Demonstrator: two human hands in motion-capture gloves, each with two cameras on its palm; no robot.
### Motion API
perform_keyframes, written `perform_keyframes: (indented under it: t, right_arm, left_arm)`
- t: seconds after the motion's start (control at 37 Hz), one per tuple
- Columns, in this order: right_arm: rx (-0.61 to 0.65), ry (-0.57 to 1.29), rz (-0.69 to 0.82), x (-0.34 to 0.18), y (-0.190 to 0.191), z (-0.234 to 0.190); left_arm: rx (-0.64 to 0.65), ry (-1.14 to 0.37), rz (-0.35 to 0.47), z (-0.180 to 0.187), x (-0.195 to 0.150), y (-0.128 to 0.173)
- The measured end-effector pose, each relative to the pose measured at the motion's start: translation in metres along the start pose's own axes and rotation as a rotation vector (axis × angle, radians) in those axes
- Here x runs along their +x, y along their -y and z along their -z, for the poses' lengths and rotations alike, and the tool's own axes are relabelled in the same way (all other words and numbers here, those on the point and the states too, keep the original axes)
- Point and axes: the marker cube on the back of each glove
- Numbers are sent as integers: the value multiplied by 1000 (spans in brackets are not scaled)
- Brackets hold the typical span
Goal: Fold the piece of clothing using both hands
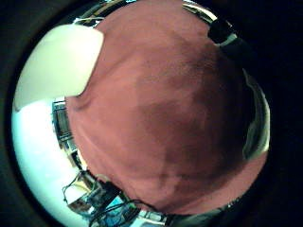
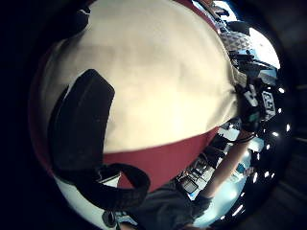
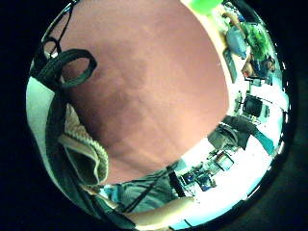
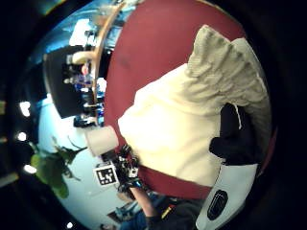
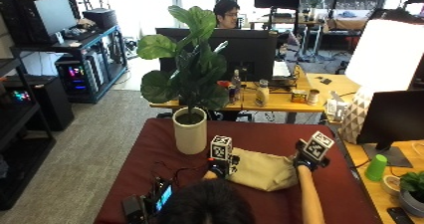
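Note:
A cream garment (image 5: pixel 262 170) with a ribbed hem lies bunched on the dark red table (image 5: pixel 278 134), in front of me. My left hand (image 5: pixel 217 167) is at its left edge. In the left thumb side palm view its thumb (image 2: pixel 79 124) lies over the cream cloth (image 2: pixel 158 72), pinching it. My right hand (image 5: pixel 303 160) is at the garment's right end. There a fingertip (image 4: pixel 235 139) curls over the cloth (image 4: pixel 168 129) just below the ribbed hem (image 4: pixel 225 62). That hem (image 3: pixel 86 154) also shows close by the right palm, above the red table (image 3: pixel 144 72).
A white pot (image 5: pixel 190 132) with a tall leafy plant stands on the table just left of the garment. Small devices (image 5: pixel 149 201) and cables (image 5: pixel 175 171) lie near the front left edge. A monitor (image 5: pixel 394 119) and green cup (image 5: pixel 376 167) stand on the desk to the right.

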Motion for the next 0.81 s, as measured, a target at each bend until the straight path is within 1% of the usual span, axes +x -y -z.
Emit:
perform_keyframes:
  t: [0.05,0.11,0.16,0.22,0.27,0.3,0.35,0.43,0.49,0.54,0.62,0.68,0.73,0.78,0.81]
  right_arm:
    - [120,-45,10,-21,4,15]
    - [193,-91,42,-47,-9,31]
    - [248,-145,79,-77,-32,45]
    - [261,-203,98,-101,-60,50]
    - [242,-282,108,-128,-101,47]
    - [236,-327,120,-144,-123,43]
    - [260,-393,176,-179,-155,30]
    - [320,-406,292,-223,-171,-9]
    - [267,-392,338,-240,-178,-41]
    - [140,-343,348,-245,-184,-68]
    - [-64,-140,393,-244,-194,-84]
    - [-145,15,459,-244,-198,-79]
    - [-201,122,489,-240,-203,-65]
    - [-201,206,504,-233,-205,-43]
    - [-164,240,521,-229,-204,-29]
  left_arm:
    - [-8,14,34,9,-9,-6]
    - [-29,29,73,17,-18,-13]
    - [-106,38,110,24,-27,-26]
    - [-220,46,136,28,-37,-41]
    - [-328,55,164,32,-47,-57]
    - [-361,58,182,33,-53,-63]
    - [-375,56,211,33,-63,-70]
    - [-358,48,233,31,-78,-77]
    - [-356,47,255,29,-88,-81]
    - [-354,40,268,26,-97,-84]
    - [-368,24,275,25,-104,-90]
    - [-378,14,264,26,-105,-93]
    - [-380,10,269,29,-105,-95]
    - [-363,11,279,34,-106,-96]
    - [-351,10,276,37,-106,-95]
